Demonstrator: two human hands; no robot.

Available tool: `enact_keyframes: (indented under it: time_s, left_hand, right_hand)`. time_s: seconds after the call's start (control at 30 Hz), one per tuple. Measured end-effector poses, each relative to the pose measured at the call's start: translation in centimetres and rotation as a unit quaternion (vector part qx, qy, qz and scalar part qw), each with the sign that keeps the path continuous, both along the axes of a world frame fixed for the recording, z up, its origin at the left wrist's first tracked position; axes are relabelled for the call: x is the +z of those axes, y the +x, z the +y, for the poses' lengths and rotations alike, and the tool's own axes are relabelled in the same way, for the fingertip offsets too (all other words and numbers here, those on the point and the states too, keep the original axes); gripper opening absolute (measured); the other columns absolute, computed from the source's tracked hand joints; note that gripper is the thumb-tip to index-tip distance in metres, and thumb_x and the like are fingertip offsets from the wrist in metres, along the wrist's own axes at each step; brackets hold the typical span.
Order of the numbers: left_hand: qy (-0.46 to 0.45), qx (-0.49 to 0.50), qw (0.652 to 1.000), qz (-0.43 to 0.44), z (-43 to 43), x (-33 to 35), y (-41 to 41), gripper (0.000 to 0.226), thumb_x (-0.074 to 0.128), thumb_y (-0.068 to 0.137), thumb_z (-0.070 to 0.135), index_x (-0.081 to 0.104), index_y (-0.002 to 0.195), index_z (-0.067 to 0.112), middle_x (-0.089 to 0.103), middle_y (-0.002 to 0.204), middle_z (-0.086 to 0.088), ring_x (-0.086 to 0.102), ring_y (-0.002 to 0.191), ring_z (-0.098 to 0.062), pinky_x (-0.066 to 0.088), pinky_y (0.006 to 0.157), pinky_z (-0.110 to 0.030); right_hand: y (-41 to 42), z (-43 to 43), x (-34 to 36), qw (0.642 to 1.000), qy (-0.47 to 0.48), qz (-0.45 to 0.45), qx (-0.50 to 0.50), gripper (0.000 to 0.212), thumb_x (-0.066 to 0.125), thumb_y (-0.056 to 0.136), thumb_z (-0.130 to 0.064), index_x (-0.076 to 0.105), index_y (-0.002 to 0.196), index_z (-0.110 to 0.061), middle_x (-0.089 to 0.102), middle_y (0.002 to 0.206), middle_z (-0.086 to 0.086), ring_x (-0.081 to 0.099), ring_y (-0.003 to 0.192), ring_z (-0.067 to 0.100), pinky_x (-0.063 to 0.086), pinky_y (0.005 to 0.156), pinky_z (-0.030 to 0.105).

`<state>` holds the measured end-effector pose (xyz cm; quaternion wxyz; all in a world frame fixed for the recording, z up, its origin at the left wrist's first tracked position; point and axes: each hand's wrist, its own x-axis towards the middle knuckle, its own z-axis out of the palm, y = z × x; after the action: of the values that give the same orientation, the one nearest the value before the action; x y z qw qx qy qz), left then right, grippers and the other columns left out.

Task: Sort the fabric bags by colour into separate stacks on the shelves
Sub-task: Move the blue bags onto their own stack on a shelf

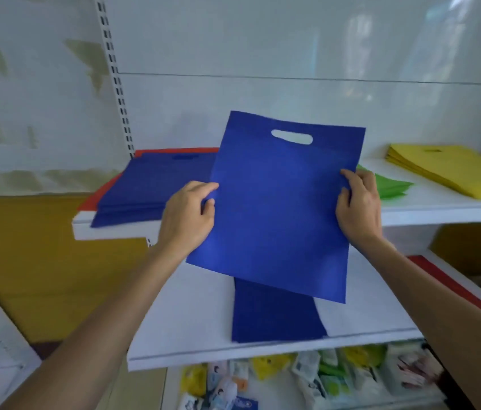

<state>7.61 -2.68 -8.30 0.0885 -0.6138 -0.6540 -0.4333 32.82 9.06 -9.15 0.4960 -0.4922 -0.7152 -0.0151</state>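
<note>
Over white shelves [192, 315] left hand [187, 216] and right hand [359, 202] pinch a blue bag [274, 208] (by its side edges)

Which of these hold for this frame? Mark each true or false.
1. The left hand and right hand each grip the held blue bag by a side edge. True.
2. The yellow stack lies on the lower shelf. False: it lies on the upper shelf, at the right.
3. The blue stack on the upper shelf lies on red bags. True.
4. The held blue bag has no handle opening. False: an oval cut-out sits near its top edge.
5. Green bags lie on the upper shelf behind the right hand. True.
</note>
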Motion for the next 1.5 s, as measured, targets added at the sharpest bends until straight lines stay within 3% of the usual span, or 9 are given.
enact_keyframes:
  time_s: [0.4,0.57,0.73,0.87,1.1,1.23,1.33,1.4,1.5]
  left_hand:
    - [-0.246,-0.183,0.95,-0.054,-3.4,-18.1,18.4,0.034,0.052,0.093,0.012,0.054,0.128,0.01,0.057,0.118,-0.004,0.052,0.083,-0.011,0.036,0.077,-0.014]
    - [-0.328,-0.18,0.925,-0.064,-4.5,-23.8,20.5,0.034,0.051,0.094,0.015,0.054,0.128,0.013,0.055,0.124,-0.002,0.057,0.097,-0.017,0.04,0.083,-0.019]
    - [-0.319,-0.148,0.933,-0.08,-1.9,-27.3,19.0,0.028,0.052,0.093,0.012,0.062,0.119,0.013,0.059,0.119,0.001,0.058,0.096,-0.013,0.036,0.077,-0.009]
    - [-0.321,-0.119,0.933,-0.107,0.6,-30.4,16.8,0.027,0.054,0.092,0.01,0.062,0.117,0.011,0.06,0.113,-0.004,0.054,0.082,-0.009,0.037,0.076,-0.011]
    - [-0.286,-0.019,0.95,-0.123,7.1,-34.2,8.6,0.03,0.053,0.086,-0.001,0.066,0.112,0.008,0.063,0.102,-0.008,0.049,0.072,-0.01,0.037,0.076,-0.014]
    - [-0.281,0.025,0.951,-0.128,10.9,-36.6,4.7,0.025,0.054,0.088,0.001,0.067,0.109,0.003,0.065,0.109,-0.012,0.062,0.09,-0.022,0.042,0.083,-0.019]
    - [-0.368,0.006,0.928,-0.052,13.6,-38.1,3.8,0.038,0.047,0.093,0.012,0.051,0.131,0.008,0.049,0.136,-0.008,0.048,0.117,-0.027,0.039,0.1,-0.032]
    - [-0.454,0.019,0.89,0.036,14.7,-38.4,3.9,0.048,0.039,0.096,0.024,0.033,0.143,0.017,0.026,0.15,-0.005,0.026,0.132,-0.028,0.03,0.107,-0.036]
    - [-0.511,0.066,0.855,0.063,15.2,-37.4,4.4,0.053,0.035,0.097,0.032,0.02,0.147,0.026,0.009,0.151,-0.012,0.012,0.136,-0.031,0.023,0.109,-0.038]
  right_hand:
    - [21.1,-11.1,-15.3,0.958,-0.257,0.009,-0.126,0.034,0.042,0.095,-0.005,0.048,0.129,-0.006,0.042,0.134,0.011,0.045,0.116,0.027,0.032,0.086,0.026]
    - [23.2,-11.5,-20.2,0.938,-0.322,-0.007,-0.131,0.031,0.045,0.095,-0.006,0.052,0.125,-0.004,0.046,0.13,0.012,0.047,0.112,0.028,0.036,0.089,0.03]
    - [21.8,-7.9,-23.7,0.939,-0.324,-0.024,-0.11,0.029,0.047,0.094,-0.007,0.056,0.121,-0.005,0.051,0.123,0.012,0.051,0.104,0.029,0.042,0.089,0.039]
    - [18.8,-4.0,-26.5,0.933,-0.346,-0.04,-0.09,0.03,0.045,0.094,-0.005,0.056,0.121,-0.004,0.05,0.127,0.012,0.052,0.104,0.029,0.038,0.083,0.03]
    - [8.7,7.1,-30.2,0.936,-0.344,-0.06,0.04,0.039,0.044,0.09,0.001,0.051,0.128,-0.005,0.041,0.132,0.01,0.049,0.074,0.019,0.038,0.068,0.022]
    - [4.0,12.4,-33.4,0.931,-0.342,-0.099,0.076,0.033,0.04,0.093,0.005,0.052,0.123,0.001,0.041,0.132,0.012,0.046,0.08,0.013,0.034,0.056,0.014]
    - [2.2,15.3,-35.7,0.918,-0.352,-0.177,0.046,0.028,0.039,0.095,-0.001,0.05,0.12,0.004,0.035,0.138,0.011,0.05,0.099,0.023,0.045,0.079,0.022]
    - [1.7,16.2,-37.2,0.879,-0.391,-0.274,0.002,0.032,0.037,0.098,-0.014,0.046,0.125,-0.002,0.025,0.145,0.015,0.035,0.124,0.031,0.036,0.098,0.038]
    - [1.5,16.0,-37.4,0.819,-0.455,-0.346,-0.043,0.047,0.028,0.101,-0.033,0.021,0.145,-0.02,0.015,0.149,0.019,0.019,0.134,0.035,0.026,0.105,0.049]
